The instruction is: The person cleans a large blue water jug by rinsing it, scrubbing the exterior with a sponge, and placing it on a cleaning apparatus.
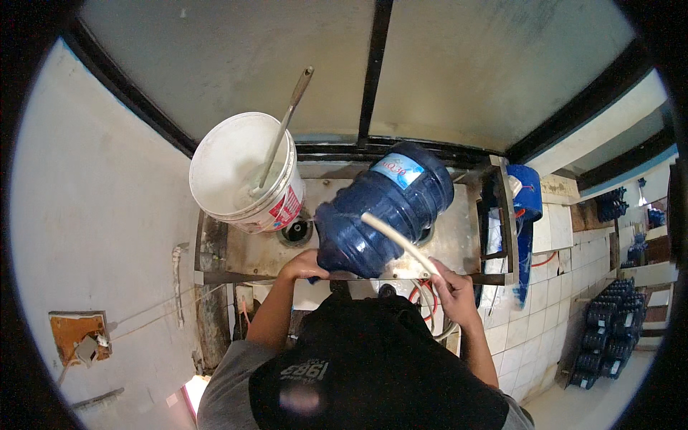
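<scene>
A large blue water jug (387, 208) lies tilted across the metal basin, its base toward the back right and its neck toward me on the left. My left hand (304, 266) is closed at the neck end; the jug partly hides its fingers. In my right hand (453, 288) a cream-coloured hose (398, 239) is gripped, its free end over the jug's side. A thin streak, apparently water, runs leftward from that end. To the left stands a white bucket (240, 168), with a long-handled tool (288, 118) leaning inside; its lower end is hard to make out.
The shallow metal basin (459, 247) has a raised frame and a round dark fitting (297, 231) by the bucket. Framed panels (459, 64) rise behind it. A blue container (527, 193) stands at the right. Farther right, several blue jugs (609, 330) are stacked on the floor.
</scene>
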A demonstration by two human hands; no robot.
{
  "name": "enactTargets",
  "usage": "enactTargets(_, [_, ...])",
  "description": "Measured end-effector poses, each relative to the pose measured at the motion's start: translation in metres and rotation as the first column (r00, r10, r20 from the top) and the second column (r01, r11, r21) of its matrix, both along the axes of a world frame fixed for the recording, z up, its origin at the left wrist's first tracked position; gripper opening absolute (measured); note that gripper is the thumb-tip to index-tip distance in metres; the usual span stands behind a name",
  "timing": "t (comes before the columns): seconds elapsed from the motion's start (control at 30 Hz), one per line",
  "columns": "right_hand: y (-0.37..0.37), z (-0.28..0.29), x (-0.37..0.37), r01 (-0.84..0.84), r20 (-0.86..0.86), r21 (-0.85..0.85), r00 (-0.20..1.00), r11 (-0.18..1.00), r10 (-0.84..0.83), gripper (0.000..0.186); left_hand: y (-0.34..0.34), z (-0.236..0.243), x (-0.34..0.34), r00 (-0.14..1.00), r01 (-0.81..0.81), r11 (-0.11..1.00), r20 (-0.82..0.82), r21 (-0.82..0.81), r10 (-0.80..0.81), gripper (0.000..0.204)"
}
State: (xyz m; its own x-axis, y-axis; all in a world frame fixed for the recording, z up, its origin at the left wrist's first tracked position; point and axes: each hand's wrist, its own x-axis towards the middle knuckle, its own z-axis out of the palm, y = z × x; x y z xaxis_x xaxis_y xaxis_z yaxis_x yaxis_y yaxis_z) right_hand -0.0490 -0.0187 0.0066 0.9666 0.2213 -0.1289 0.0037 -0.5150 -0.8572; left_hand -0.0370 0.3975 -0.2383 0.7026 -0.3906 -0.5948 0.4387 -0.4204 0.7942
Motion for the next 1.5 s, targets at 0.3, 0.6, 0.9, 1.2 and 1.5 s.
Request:
enactTargets(0.3, [-0.064,-0.044,0.021,0.226,0.175,0.006,0.959,0.974,-0.223,0.039,-0.035,0.062,-0.033,0.899,-0.343,0.62,0.438,0.706,-0.001,0.058])
enactTargets(0.6, [-0.087,-0.026,0.032,0.08,0.016,0.071,0.997,0.994,-0.081,0.036,-0.042,0.099,-0.032,0.94,-0.261,0.721,0.34,0.642,0.037,0.057])
enactTargets(0.9, [-0.172,-0.107,0.144,0.238,0.187,-0.26,0.963,0.936,-0.193,0.035,-0.09,0.265,-0.04,0.643,-0.674,0.575,0.751,0.463,0.149,0.058])
enactTargets(1.2, [-0.168,-0.27,0.346,-0.013,-0.195,-0.719,0.963,0.695,-0.184,0.034,-0.185,0.328,0.052,0.45,-0.635,0.764,0.857,0.11,0.251,0.083])
enactTargets(1.5, [-0.092,-0.291,0.366,0.247,-0.275,0.688,0.959,0.683,-0.069,0.045,-0.189,0.2,0.083,0.469,-0.566,0.761,0.883,0.317,-0.02,0.088])
